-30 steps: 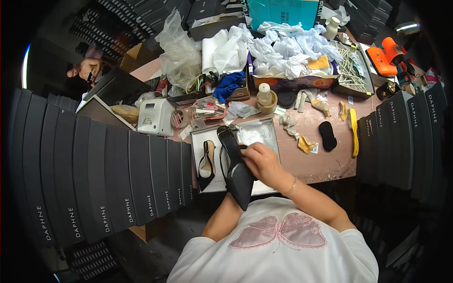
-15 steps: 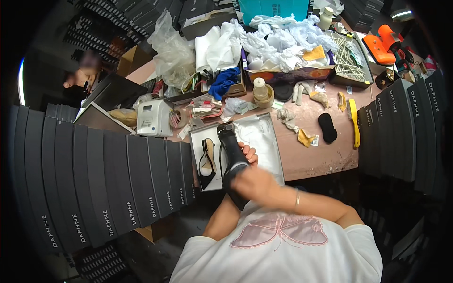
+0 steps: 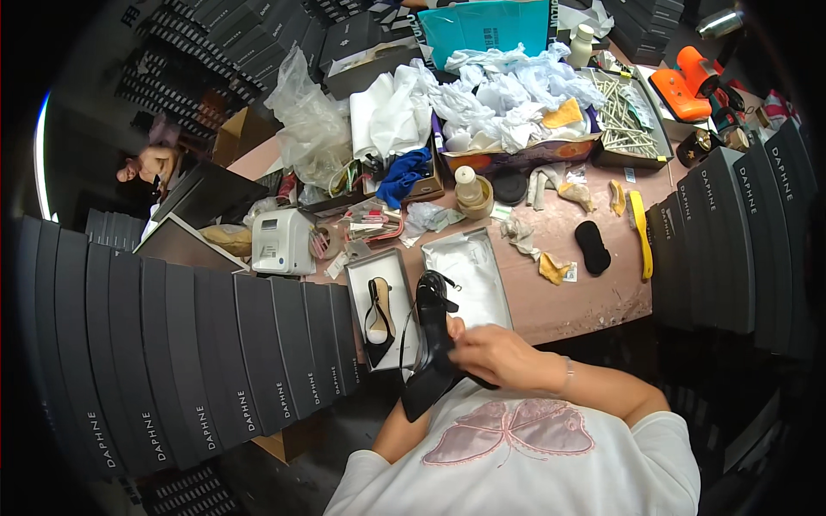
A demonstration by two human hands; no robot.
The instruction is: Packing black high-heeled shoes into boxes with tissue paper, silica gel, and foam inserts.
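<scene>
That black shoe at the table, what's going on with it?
A person holds a black high-heeled shoe over the near table edge, the right hand laid over it; the left hand is hidden behind the shoe. Its mate lies in an open shoe box, with the paper-lined lid alongside. Rows of dark shoe boxes flank the cluttered pink table.

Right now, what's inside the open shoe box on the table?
The open shoe box holds one black high-heeled shoe on pale lining; the held black shoe covers its right edge.
</scene>
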